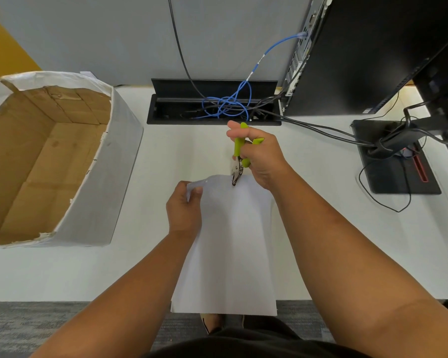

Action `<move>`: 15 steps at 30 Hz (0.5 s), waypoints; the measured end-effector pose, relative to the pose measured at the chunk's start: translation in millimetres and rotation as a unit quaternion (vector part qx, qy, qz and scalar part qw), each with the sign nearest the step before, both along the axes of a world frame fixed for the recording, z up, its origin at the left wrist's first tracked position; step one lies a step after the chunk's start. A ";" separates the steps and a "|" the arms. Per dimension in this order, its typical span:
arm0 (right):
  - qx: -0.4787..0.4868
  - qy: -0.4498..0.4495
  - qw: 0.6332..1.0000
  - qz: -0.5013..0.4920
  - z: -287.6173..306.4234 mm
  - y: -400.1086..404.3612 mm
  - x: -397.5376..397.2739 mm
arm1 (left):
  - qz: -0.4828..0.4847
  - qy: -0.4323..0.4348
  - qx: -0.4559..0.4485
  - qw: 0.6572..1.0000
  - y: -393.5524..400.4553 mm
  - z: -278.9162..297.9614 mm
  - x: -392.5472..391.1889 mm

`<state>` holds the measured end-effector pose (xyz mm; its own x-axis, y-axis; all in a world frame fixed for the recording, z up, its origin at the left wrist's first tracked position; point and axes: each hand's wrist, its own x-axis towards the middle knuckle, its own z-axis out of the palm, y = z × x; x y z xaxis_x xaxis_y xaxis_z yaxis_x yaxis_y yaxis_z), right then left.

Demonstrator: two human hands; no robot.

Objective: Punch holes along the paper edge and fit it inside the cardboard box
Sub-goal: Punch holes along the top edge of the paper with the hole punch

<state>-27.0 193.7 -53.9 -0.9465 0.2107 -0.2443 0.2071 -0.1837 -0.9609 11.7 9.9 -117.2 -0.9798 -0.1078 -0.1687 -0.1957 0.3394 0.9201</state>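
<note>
A white paper sheet (pixel 228 249) hangs over the desk's near edge, its far end lifted. My left hand (pixel 184 208) pinches the sheet's far left corner. My right hand (pixel 259 156) grips a hole punch (pixel 239 156) with green handles. Its metal jaws sit on the paper's far edge, near the middle. A small punched hole shows on that edge to the left of the jaws. The open cardboard box (pixel 47 156), wrapped in white paper on the outside, stands on the desk at the left.
A black cable tray (pixel 212 102) with tangled blue and black cables lies just beyond my right hand. A computer tower (pixel 360 52) and a monitor stand (pixel 396 156) occupy the right. White desk surface (pixel 140 267) lies between the box and the paper.
</note>
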 end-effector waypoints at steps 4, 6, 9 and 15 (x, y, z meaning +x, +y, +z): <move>0.017 0.005 1.000 -0.019 1.4 -3.1 -1.3 | -0.005 0.000 -0.003 1.000 1.3 -0.2 0.6; -0.010 -0.001 0.999 -0.047 2.2 -4.0 -1.2 | 0.005 -0.005 -0.005 1.000 1.0 -0.3 -0.1; -0.054 -0.023 0.996 -0.070 3.8 -1.4 -1.0 | 0.009 -0.014 -0.010 1.000 -0.2 -1.4 -1.3; -0.014 -0.036 0.997 -0.068 1.4 -5.0 -0.1 | -0.007 -0.038 0.000 0.999 -0.3 -4.6 -0.4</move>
